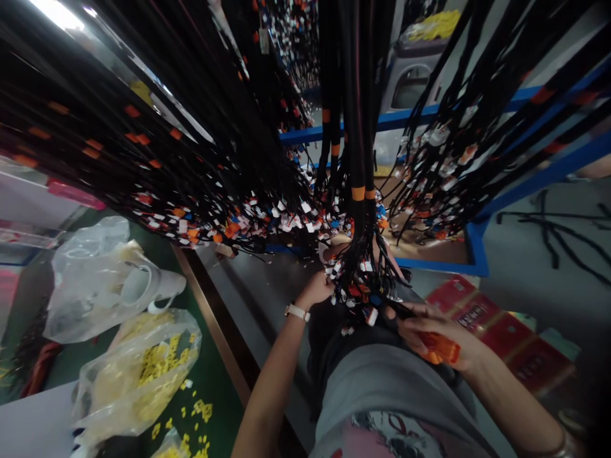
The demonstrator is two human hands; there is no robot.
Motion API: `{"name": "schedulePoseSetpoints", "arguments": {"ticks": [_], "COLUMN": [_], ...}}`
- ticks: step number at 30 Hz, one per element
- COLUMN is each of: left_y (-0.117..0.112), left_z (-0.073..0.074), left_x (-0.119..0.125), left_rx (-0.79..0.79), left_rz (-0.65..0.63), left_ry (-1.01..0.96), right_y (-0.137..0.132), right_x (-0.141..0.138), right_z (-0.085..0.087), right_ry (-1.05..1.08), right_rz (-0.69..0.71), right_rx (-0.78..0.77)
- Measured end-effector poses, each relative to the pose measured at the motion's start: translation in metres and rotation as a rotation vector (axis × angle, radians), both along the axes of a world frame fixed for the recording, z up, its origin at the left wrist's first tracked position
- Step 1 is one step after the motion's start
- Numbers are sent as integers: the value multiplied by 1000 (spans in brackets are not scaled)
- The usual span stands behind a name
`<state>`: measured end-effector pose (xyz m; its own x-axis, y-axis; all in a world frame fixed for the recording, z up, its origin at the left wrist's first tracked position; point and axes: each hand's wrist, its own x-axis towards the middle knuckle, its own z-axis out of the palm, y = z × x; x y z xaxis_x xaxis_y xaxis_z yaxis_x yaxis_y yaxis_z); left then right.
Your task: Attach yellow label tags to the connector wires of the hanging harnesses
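Observation:
A bundle of black wire harness (359,219) hangs in front of me, its branches ending in white, orange and blue connectors (366,266). My left hand (319,287), with a pale watch on the wrist, is at the left side of these connectors. Its fingers are mostly hidden behind them. On the right, my right hand (442,327) is closed around orange plastic pieces (438,346), whose exact kind I cannot make out. Its fingertips are beside a black branch at the bundle's lower right; whether they pinch it is unclear.
More harnesses (191,146) hang left and right. A blue frame (434,264) stands behind. On the green table (217,388) lie a white mug (138,286), a plastic bag of yellow parts (138,375) and loose yellow pieces. Red boxes (501,334) are on the floor at right.

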<state>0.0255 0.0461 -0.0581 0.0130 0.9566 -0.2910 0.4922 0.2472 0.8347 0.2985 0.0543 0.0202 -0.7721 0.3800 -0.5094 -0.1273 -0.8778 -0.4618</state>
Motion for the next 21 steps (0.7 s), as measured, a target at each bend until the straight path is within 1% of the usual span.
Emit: {"name": "schedulePoseSetpoints", "arguments": {"ticks": [2, 4, 6, 7, 9, 11, 13, 14, 16, 18, 21], "left_y": [-1, -7, -15, -18, -23, -25, -27, -28, -31, -33, -36], "left_z": [-1, 0, 4, 6, 14, 22, 30, 32, 35, 35, 35], "left_x": [0, -2, -1, 0, 5, 12, 17, 20, 23, 23, 18], "left_rx": [-8, -15, -21, -23, -23, -7, 11, 11, -5, -12, -4], "left_rz": [-32, -40, -6, 39, 156, 243, 273, 288, 336, 391, 454], "left_ry": [-54, -83, -97, -113, -211, -385, -526, -559, -552, -495, -369], "right_y": [0, 1, 1, 1, -1, -4, -8, -10, -14, -17, -17], "right_x": [3, 5, 4, 1, -7, -20, -36, -44, -57, -65, -66], "right_z": [-1, -3, -4, -4, 1, 10, 21, 26, 34, 39, 37], "right_ry": [-4, 1, -9, -28, -80, -96, -64, -33, 0, -8, -74], "right_rz": [-37, -51, -10, 25, 119, 215, 304, 346, 403, 427, 466], "right_rx": [-19, -25, 17, 57, 163, 296, 490, 574, 688, 793, 945]}}
